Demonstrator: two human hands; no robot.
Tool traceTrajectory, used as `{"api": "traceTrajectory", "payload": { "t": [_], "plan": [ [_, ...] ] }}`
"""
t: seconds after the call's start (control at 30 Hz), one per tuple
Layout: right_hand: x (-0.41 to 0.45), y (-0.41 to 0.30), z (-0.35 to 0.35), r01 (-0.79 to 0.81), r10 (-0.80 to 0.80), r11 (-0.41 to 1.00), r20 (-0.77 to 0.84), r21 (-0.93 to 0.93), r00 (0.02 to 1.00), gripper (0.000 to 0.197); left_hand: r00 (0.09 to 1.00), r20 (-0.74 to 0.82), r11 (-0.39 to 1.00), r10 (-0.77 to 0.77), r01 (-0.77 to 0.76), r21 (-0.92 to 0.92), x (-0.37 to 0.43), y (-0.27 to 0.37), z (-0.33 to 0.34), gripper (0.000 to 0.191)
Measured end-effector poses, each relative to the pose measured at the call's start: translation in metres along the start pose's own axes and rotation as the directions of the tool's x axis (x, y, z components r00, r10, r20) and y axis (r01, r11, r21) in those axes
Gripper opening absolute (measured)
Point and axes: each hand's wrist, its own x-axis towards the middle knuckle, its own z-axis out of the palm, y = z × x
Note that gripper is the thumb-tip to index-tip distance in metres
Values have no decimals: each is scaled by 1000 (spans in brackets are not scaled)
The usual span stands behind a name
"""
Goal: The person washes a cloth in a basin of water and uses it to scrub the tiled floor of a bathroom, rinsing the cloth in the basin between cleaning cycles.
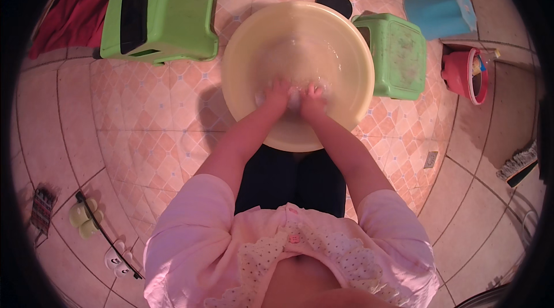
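A large round yellow plastic basin [236, 44], holding water, stands before my knees. Both of my hands are low inside it, near the side closest to me. My left hand [279, 93] appears at the left of the pair, and my right hand [313, 99] is a short way to its right. Under and around the fingers lies something pale or clear and wet, perhaps suds or thin plastic, too blurred to tell. Whether the fingers grip it cannot be made out.
Green plastic stools stand left [186, 13] and right [404, 57] of the basin. Farther right are a blue stool [437, 11] and a red bucket [456, 72]. A black disc [335, 2] lies beyond the rim. Slippers [82, 215] are at lower left, a brush head [517, 163] at right.
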Motion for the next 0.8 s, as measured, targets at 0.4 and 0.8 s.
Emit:
{"api": "traceTrajectory", "payload": {
  "t": [0.4, 0.8],
  "plan": [
    [28, 5, 21, 281, 43, 695, -428, 662, 903, 18, 919, 369, 910, -137, 264, -320, 22, -4, -17, 34],
    [34, 36, -30, 178, 77, 880, -502, 441, 861, 27, 836, -546, 965, 45, -178, -192, 28, -29, -44, 15]
  ]
}}
